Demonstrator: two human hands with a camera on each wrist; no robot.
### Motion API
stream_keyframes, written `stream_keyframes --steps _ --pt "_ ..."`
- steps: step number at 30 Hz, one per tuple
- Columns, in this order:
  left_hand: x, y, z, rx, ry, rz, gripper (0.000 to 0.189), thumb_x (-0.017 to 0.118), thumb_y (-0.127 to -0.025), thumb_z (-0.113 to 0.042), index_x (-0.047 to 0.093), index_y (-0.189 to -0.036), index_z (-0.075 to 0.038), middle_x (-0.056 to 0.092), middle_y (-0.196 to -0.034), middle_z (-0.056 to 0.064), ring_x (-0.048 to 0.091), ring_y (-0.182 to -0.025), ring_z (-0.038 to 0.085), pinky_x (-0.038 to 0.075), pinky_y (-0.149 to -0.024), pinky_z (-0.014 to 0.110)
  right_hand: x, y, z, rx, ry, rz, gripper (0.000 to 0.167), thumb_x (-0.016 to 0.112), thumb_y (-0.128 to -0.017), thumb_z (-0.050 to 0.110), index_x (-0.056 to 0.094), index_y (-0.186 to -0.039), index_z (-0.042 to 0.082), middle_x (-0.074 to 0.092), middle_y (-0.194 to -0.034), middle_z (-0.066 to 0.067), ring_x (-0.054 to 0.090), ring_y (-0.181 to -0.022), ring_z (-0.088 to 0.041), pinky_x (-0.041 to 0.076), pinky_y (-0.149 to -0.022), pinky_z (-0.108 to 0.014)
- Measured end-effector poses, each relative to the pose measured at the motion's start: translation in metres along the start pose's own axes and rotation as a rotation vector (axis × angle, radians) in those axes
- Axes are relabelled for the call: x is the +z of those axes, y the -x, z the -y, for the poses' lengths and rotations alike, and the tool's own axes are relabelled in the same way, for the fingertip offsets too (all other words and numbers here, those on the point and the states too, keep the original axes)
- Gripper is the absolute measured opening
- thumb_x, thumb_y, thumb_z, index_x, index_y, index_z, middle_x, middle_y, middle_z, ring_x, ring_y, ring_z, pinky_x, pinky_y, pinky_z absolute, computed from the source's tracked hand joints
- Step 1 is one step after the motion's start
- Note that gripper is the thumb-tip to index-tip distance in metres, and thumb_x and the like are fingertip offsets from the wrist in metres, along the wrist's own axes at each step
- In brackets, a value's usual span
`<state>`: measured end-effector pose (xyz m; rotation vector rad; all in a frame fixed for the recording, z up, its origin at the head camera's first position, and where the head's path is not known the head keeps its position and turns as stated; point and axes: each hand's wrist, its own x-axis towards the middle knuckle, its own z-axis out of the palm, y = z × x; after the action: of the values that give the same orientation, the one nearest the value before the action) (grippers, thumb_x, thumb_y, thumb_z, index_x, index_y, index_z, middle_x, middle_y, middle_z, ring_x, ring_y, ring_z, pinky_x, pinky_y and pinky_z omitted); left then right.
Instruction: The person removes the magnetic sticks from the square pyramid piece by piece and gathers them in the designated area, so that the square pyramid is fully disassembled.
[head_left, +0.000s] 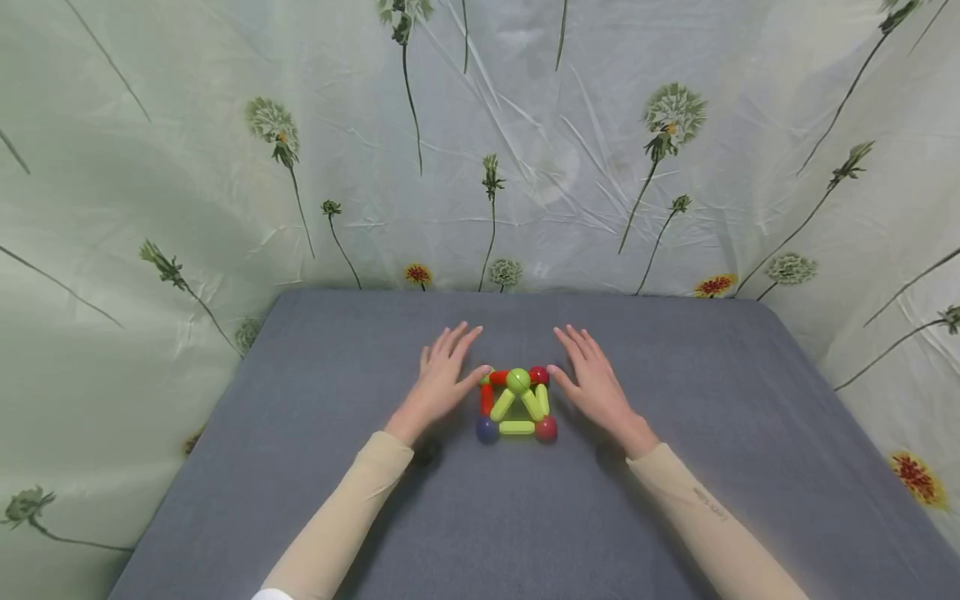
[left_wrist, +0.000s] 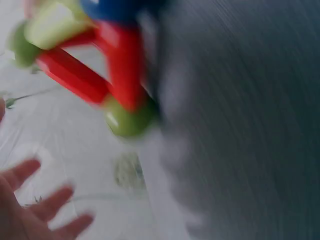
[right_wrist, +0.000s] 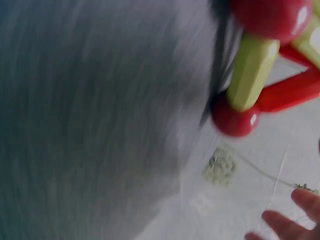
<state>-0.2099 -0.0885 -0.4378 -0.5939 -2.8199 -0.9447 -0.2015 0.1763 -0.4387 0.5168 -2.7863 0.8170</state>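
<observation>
A small frame of magnetic building rods and balls stands on the grey table [head_left: 480, 517]. A green ball [head_left: 518, 381] tops two slanting yellow-green rods. At its base are a blue ball [head_left: 487, 430], a red ball [head_left: 546, 429], a darker red ball [head_left: 538, 376] and a partly hidden green ball [left_wrist: 127, 117]. Red rods [left_wrist: 75, 75] and yellow-green rods [right_wrist: 250, 70] join them. My left hand [head_left: 441, 379] is left of the frame, fingers spread, thumb near the back-left ball. On the other side, my right hand [head_left: 598, 387] has its thumb near the back-right ball. Neither hand grips anything.
A pale curtain [head_left: 480, 125] printed with dandelions hangs behind the table and along both sides. The table's back edge [head_left: 600, 295] runs along the foot of the curtain. Both wrist views are blurred.
</observation>
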Motion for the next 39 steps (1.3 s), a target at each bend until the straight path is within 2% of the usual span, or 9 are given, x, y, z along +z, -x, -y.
stream_keyframes --steps 5,8,11,15,21,28,32,35,39 --pt "0.011 0.000 -0.017 0.116 0.309 0.107 0.055 0.064 -0.092 -0.035 0.048 -0.137 -0.009 0.052 -0.130 0.009 0.044 -0.120 0.029 0.036 -0.098 0.047 0.004 0.008 0.016 -0.030 -0.317 0.006 0.033 0.060 -0.094 0.014 0.057 -0.125 0.002 0.059 -0.120 -0.013 0.056 -0.111 -0.027 0.046 -0.090 -0.046" --pt "0.021 0.000 -0.025 0.150 0.303 0.109 0.049 0.068 -0.089 -0.034 0.054 -0.129 -0.008 0.055 -0.118 0.003 0.044 -0.107 0.023 0.043 -0.086 0.038 0.009 0.011 0.024 -0.015 -0.382 0.045 0.012 0.063 -0.091 0.010 0.064 -0.101 0.004 0.065 -0.092 -0.004 0.061 -0.083 -0.018 0.052 -0.073 -0.034" --pt "0.028 0.000 -0.029 0.167 0.285 0.078 0.042 0.068 -0.089 -0.034 0.057 -0.123 -0.012 0.056 -0.113 -0.003 0.043 -0.099 0.017 0.044 -0.079 0.030 0.013 0.013 0.028 -0.003 -0.380 0.096 0.008 0.067 -0.087 0.010 0.062 -0.092 0.005 0.061 -0.080 0.001 0.058 -0.071 -0.012 0.050 -0.064 -0.028" --pt "0.029 -0.001 -0.027 0.202 0.306 0.044 0.036 0.066 -0.089 -0.029 0.060 -0.120 -0.012 0.058 -0.111 -0.003 0.045 -0.097 0.014 0.043 -0.081 0.032 0.018 0.016 0.031 -0.002 -0.388 0.110 0.015 0.072 -0.085 0.010 0.059 -0.091 0.005 0.059 -0.077 0.001 0.057 -0.068 -0.011 0.050 -0.062 -0.027" --pt "0.021 -0.009 -0.018 0.239 0.396 0.096 0.037 0.067 -0.088 -0.022 0.062 -0.121 -0.006 0.061 -0.112 0.000 0.053 -0.102 0.016 0.044 -0.088 0.036 0.022 0.021 0.035 -0.026 -0.423 0.078 0.016 0.074 -0.083 0.009 0.061 -0.090 0.006 0.061 -0.077 0.001 0.060 -0.068 -0.010 0.051 -0.063 -0.027" --pt "0.013 -0.020 -0.011 0.285 0.496 0.238 0.039 0.065 -0.090 -0.013 0.059 -0.126 0.000 0.062 -0.119 0.007 0.058 -0.107 0.016 0.047 -0.092 0.037 0.017 0.020 0.033 0.028 -0.469 0.012 0.009 0.070 -0.087 0.011 0.064 -0.090 0.006 0.063 -0.083 -0.001 0.061 -0.073 -0.014 0.051 -0.066 -0.029" --pt "0.012 -0.022 -0.008 0.260 0.574 0.314 0.041 0.064 -0.092 -0.014 0.056 -0.131 -0.005 0.060 -0.127 0.005 0.054 -0.117 0.013 0.043 -0.097 0.038 0.019 0.015 0.028 0.064 -0.409 -0.018 0.017 0.068 -0.084 0.001 0.062 -0.099 0.004 0.061 -0.094 -0.006 0.060 -0.083 -0.019 0.051 -0.072 -0.033" --pt "0.013 -0.023 -0.009 0.248 0.580 0.296 0.040 0.061 -0.094 -0.014 0.055 -0.133 -0.006 0.058 -0.130 0.005 0.050 -0.123 0.016 0.039 -0.101 0.041 0.021 0.013 0.027 0.092 -0.386 0.018 0.024 0.069 -0.083 -0.001 0.061 -0.106 0.002 0.062 -0.098 -0.007 0.060 -0.087 -0.020 0.051 -0.075 -0.035" --pt "0.012 -0.020 -0.014 0.221 0.412 0.193 0.036 0.060 -0.096 -0.020 0.057 -0.130 -0.010 0.058 -0.125 0.002 0.050 -0.117 0.024 0.040 -0.097 0.044 0.024 0.013 0.031 0.119 -0.413 0.025 0.022 0.072 -0.082 0.001 0.061 -0.102 0.000 0.063 -0.090 -0.007 0.060 -0.079 -0.019 0.051 -0.070 -0.033"
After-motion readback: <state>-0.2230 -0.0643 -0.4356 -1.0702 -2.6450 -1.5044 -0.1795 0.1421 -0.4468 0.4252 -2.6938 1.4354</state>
